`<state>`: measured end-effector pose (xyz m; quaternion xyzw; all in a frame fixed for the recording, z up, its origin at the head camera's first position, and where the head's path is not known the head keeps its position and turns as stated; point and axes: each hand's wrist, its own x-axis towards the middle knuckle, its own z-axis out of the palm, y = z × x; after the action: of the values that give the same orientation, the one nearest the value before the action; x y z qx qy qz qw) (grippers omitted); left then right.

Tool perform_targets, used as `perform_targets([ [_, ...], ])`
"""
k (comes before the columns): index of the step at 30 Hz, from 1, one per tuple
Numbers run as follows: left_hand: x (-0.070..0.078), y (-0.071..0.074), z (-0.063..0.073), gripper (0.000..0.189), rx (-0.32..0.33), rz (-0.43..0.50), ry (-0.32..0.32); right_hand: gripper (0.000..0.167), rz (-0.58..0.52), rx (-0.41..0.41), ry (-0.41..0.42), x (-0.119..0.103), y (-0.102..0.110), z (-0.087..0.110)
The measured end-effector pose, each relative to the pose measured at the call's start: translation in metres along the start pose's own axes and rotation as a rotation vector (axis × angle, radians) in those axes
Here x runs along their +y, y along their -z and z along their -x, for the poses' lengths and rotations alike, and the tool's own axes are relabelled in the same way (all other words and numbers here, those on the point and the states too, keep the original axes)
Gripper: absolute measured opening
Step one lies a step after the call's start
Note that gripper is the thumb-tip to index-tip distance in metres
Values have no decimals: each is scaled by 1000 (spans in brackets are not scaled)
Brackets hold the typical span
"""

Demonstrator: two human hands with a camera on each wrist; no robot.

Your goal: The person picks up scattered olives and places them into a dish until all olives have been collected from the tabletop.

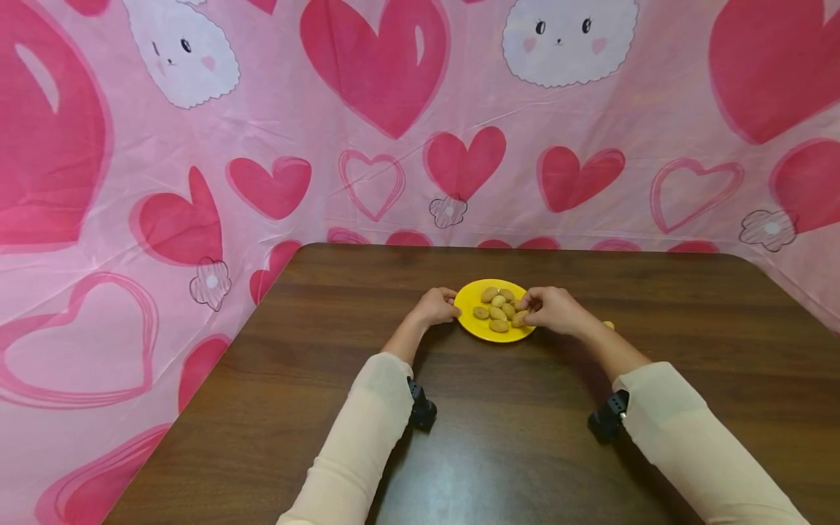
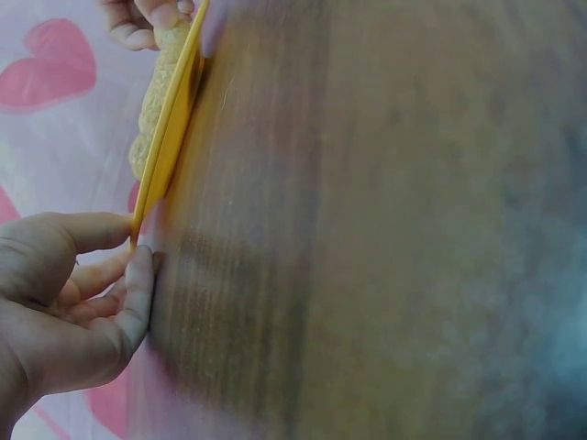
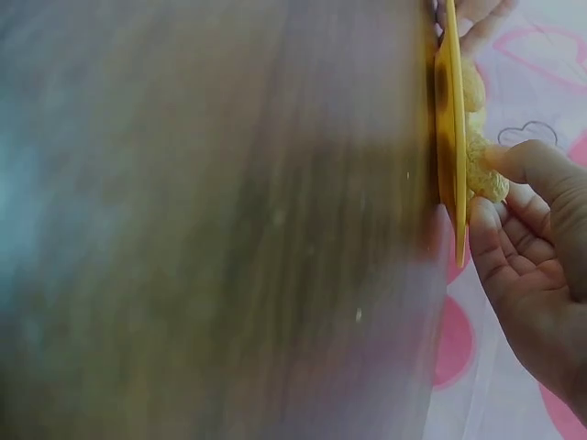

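Observation:
A round yellow plate (image 1: 464,321) stands on the table with several tan, oval, rough-skinned lumps (image 1: 499,326) gathered on it. The left hand (image 1: 436,306) pinches the plate's left rim, thumb above and fingers below, as the left wrist view shows. At the opposite side, the right hand (image 1: 554,310) reaches over the rim. Its thumb and fingers pinch one tan oval lump (image 3: 486,174) at the plate's right edge, low over the plate's surface. In the right wrist view the plate (image 3: 449,137) appears edge-on, and other lumps are partly hidden behind the held one.
A dark brown wooden table (image 1: 492,437) extends around the plate. Another small yellowish piece (image 1: 609,324) lies on it beyond the right forearm, partly covered. Behind the table's far edge hangs a pink cloth (image 1: 394,182) printed with hearts.

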<state>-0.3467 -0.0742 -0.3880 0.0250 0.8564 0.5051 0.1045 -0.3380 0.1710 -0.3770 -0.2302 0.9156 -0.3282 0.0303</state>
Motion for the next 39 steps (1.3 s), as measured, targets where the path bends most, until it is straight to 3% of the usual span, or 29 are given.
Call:
perform_targets([
  [15, 3, -3, -1, 43, -2, -6, -23, 17, 31, -13, -13, -7, -3, -5],
  [39, -1, -1, -1, 43, 3, -13, -4, 19, 62, -46, -52, -4, -1, -7],
])
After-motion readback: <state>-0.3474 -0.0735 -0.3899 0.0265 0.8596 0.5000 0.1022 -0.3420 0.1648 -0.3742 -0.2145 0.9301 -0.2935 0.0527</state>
